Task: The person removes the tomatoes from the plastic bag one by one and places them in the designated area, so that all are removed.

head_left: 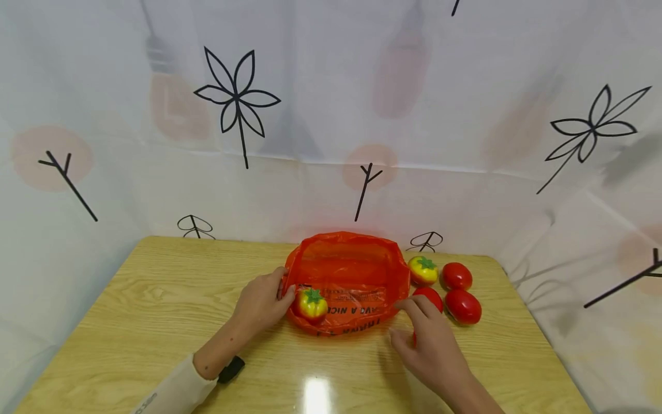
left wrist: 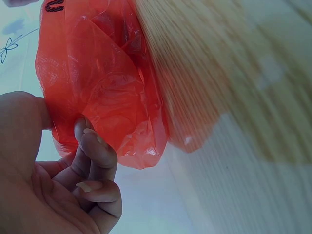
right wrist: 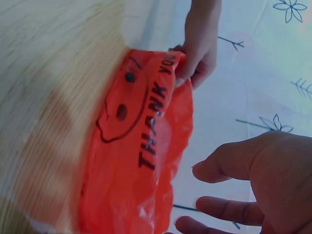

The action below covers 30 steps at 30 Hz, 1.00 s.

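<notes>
A red plastic bag [head_left: 338, 267] stands with its mouth spread wide, printed lettering along its near side. My left hand [head_left: 262, 302] pinches its left rim between thumb and fingers; the left wrist view shows the thumb outside the film. Inside the bag, at the near left, lies a yellow-red toy tomato [head_left: 312, 307] with a green star-shaped top. Just off the bag's right side, my right hand [head_left: 429, 345] has its fingers spread and loosely bent, with nothing between them in the right wrist view. Beyond its fingers sits a red tomato [head_left: 429, 297], partly hidden by the hand.
To the bag's right are another yellow-red toy tomato [head_left: 423, 271] and two red tomatoes, one behind [head_left: 457, 276] and one in front [head_left: 463, 306]. A patterned white cloth [head_left: 320, 195] hangs behind the wooden table [head_left: 170, 287]. A bit of red shows under my right hand.
</notes>
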{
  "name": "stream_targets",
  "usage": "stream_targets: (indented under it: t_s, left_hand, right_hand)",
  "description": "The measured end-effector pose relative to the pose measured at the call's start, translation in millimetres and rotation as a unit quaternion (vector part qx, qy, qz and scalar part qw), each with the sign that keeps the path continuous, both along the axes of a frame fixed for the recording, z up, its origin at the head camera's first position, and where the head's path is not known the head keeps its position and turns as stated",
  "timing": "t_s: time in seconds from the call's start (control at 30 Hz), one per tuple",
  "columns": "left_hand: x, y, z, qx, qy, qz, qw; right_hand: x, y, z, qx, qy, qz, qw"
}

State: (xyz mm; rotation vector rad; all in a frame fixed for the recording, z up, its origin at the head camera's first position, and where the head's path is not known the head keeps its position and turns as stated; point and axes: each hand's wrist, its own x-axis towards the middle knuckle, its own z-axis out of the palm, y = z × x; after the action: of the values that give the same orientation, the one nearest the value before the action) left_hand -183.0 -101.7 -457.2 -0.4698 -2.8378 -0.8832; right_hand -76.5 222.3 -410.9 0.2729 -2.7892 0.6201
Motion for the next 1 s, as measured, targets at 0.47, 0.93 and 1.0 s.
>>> stream_targets:
  t_s: [0.47,0.93,1.0]
  left_hand:
    - [0.6,0.1,1.2,0.002,-0.002,0.002,1.0]
    - [-0.3,-0.4,1.9,0.001,-0.002,-0.001,1.0]
    - [-0.4,-0.6,2.0,0.001,-0.001,-0.002,1.0]
  right_hand:
    - [-16.0,-32,-1.8,-0.021,-0.004,0.035,0.9992]
    - [-30.9,-54,-1.2,-0.056,-0.009,0.076,0.9955]
    - [-32.7,-56,-0.9,-0.057,-0.017,0.076,0.9954]
